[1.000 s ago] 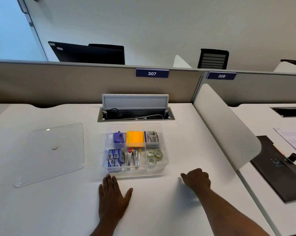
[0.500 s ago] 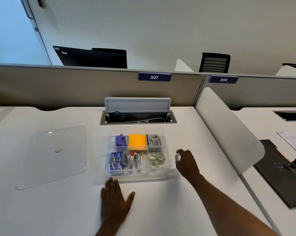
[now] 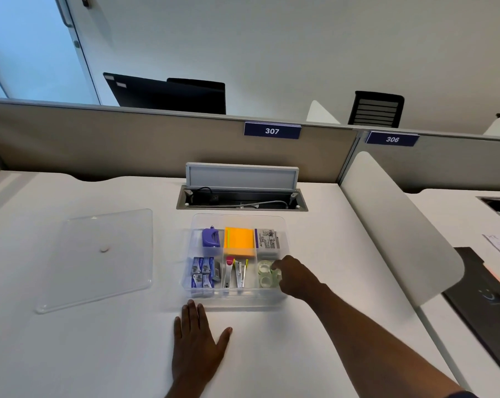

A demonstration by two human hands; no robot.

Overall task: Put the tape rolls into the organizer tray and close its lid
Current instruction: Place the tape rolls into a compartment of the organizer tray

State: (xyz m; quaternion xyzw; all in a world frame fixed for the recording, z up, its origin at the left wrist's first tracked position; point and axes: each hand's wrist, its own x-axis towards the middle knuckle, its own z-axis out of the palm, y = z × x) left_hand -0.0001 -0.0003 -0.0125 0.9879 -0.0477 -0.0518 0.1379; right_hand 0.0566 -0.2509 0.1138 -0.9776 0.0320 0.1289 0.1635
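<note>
Surroundings: a clear lid (image 3: 99, 258) lies flat on the tabletop (image 3: 343, 254) left of the tray, apart from it; an open cable hatch (image 3: 241, 199) sits behind the tray.
Tray (image 3: 237, 301): clear, open, with six compartments near the tabletop's middle.
Contents: purple punch (image 3: 211, 237), orange notes (image 3: 239, 241), staple boxes (image 3: 202, 272), staple removers (image 3: 236, 272).
Tape rolls (image 3: 265, 273): front-right compartment.
Right hand (image 3: 296, 278): over that compartment, fingers (image 3: 276, 265) curled onto the rolls; hold unclear.
Left hand (image 3: 195, 344): flat, fingers spread, before the tray.
</note>
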